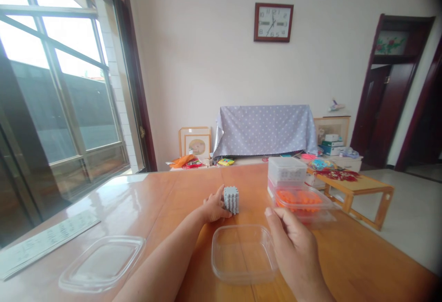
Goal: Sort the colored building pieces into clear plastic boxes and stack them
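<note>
My left hand [214,206] is on the table with its thumb and fingers closed around the left side of a grey stack of notched pieces [232,200]. The stack looks like a small ridged block. In front of me a clear plastic container [241,278] sits with its opening upward, and nothing shows inside it. My right hand [295,246] is at the container's right side, its fingers curled and thumb pressed toward the index finger. Whatever may be between those fingers is hidden. Whether this hand touches the container's rim, I cannot tell.
A clear lid [100,265] lies at the left, near a sheet with writing [48,242]. Clear boxes, one with orange pieces [299,199] and a whitish one [286,171], stand on the right. Beyond the wooden table [165,191] is a low wooden stool [373,189].
</note>
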The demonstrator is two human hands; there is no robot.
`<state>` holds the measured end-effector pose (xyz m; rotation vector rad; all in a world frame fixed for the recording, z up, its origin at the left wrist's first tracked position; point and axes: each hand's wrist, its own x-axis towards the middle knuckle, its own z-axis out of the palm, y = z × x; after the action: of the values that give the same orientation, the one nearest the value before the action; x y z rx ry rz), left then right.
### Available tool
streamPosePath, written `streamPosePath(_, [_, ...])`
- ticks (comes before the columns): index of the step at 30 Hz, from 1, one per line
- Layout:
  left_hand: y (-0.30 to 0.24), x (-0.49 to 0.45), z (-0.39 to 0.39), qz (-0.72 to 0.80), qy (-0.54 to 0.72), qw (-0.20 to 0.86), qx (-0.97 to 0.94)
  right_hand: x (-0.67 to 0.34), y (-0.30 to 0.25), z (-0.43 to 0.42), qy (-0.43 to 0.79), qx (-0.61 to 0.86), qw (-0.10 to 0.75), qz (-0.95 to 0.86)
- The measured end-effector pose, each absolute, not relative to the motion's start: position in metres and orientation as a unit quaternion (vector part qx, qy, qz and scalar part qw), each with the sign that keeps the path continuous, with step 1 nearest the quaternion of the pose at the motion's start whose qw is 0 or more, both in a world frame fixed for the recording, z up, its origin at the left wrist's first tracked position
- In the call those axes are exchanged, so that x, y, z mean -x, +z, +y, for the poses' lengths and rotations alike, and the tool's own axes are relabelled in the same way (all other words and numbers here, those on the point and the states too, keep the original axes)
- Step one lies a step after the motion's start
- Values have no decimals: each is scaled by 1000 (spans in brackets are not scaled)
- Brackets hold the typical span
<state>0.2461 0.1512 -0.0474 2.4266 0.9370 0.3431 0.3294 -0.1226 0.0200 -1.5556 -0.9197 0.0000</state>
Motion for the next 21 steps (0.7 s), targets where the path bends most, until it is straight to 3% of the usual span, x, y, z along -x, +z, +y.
streamPosePath(15, [-38,-147,101,385,145,227,-883,-337,16,-121,-47,702,571,-422])
streamPosePath(21, [-24,-94,64,411,143,250,-865,-365,3,-113,-46,775,484,-403])
